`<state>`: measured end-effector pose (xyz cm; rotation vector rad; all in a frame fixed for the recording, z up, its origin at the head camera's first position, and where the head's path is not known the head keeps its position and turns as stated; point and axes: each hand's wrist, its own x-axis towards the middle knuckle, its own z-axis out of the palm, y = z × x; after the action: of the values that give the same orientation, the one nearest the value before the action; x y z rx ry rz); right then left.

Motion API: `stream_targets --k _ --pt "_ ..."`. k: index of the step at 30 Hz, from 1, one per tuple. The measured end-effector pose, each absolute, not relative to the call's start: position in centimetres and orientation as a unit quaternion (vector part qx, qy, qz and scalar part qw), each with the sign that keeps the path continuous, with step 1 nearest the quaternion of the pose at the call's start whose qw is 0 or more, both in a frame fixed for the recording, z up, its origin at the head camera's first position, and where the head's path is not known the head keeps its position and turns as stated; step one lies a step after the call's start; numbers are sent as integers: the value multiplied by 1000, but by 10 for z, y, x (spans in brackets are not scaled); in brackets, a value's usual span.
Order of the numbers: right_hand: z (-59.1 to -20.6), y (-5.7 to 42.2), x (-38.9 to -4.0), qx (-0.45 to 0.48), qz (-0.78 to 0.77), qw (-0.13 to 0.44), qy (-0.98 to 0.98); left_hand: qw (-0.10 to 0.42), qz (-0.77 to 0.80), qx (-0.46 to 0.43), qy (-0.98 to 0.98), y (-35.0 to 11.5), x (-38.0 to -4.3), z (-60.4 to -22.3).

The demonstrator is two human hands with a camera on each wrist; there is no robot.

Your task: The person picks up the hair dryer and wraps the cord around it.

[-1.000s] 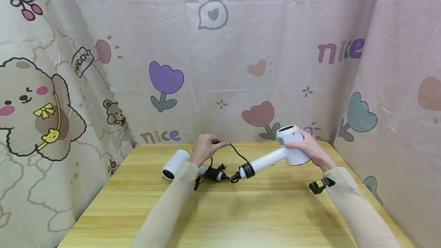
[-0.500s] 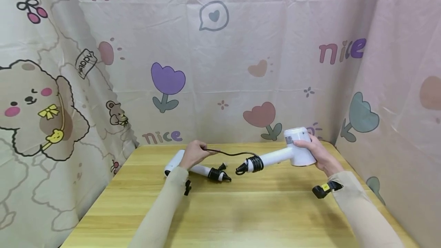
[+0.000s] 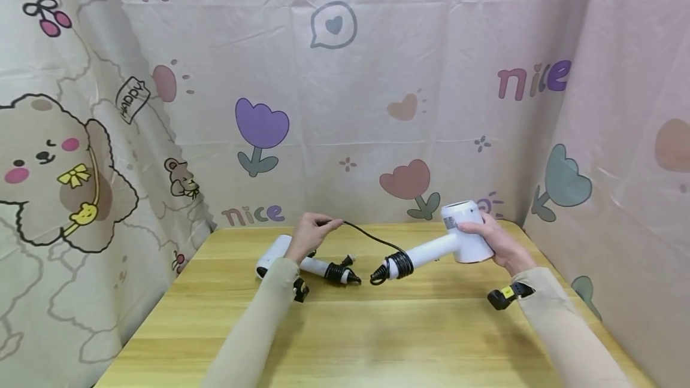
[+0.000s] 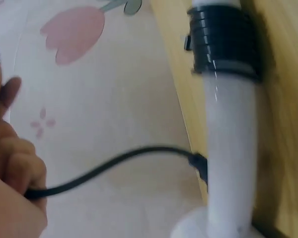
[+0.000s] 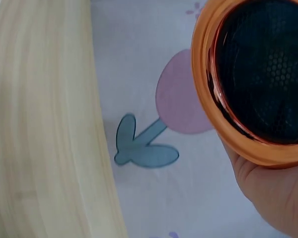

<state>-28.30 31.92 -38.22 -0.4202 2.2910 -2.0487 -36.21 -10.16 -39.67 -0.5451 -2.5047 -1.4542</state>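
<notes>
My right hand [image 3: 501, 241] grips the head of a white hair dryer [image 3: 431, 249], held above the table with its handle pointing left and down. Black cord is wound around the lower handle. My left hand [image 3: 311, 233] pinches the free stretch of this cord [image 3: 372, 235], which arcs between the hand and the windings. In the left wrist view the cord's end [image 4: 114, 161] leaves the fist towards a black plug [image 4: 198, 162] beside another handle. A copper-coloured ring [image 5: 206, 89] rims the held dryer's dark grille in the right wrist view.
A second white hair dryer [image 3: 317, 266] lies on the wooden table [image 3: 388, 340] behind and right of the left forearm, its cord bundled on the handle. Its plug [image 3: 349, 260] sticks up. Patterned curtain [image 3: 345, 100] stands along the back and sides.
My left hand drew leftwards with the cord, then rose slightly to the right. The held dryer moved a little to the right, away from the one lying down.
</notes>
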Motion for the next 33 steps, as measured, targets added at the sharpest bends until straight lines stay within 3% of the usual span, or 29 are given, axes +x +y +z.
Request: stream_targets --k 6,11,20,28,33 --pt "-376 310 -285 -165 -664 0 730 124 -358 -157 -912 -82 -355 -402" --pt "-373 311 -284 -137 -685 -7 716 140 -245 -171 -944 -71 -349 -415" --pt "-368 306 -284 -28 -751 -32 660 228 -58 -272 -933 -50 -342 -428" --pt "-351 298 -287 99 -792 -62 600 244 59 -294 -922 -36 -327 -419" --pt "-351 292 -291 147 -797 -82 580 289 86 -357 -884 -26 -314 -421"
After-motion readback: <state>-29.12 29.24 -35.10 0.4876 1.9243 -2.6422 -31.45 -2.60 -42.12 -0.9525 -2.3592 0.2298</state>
